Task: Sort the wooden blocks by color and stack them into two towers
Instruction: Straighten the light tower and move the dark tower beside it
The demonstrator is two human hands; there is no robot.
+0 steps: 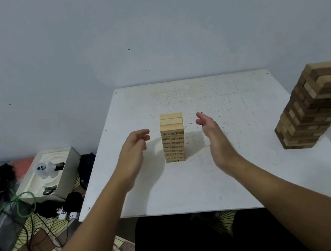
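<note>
pale tower [173, 137]: light, stiff, loose, topple-prone | grip: top block's ends | left hand [135, 147] loosely curled, empty | right hand [210, 130] open, empty, both flanking, apart

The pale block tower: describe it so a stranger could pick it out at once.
Start at the white table against the wall. Near its middle, between the open left hand and right hand, stands the pale block tower. Unlike the mixed brown tower at the right edge, it is smaller, uniformly light, with dark printing on its blocks.
</note>
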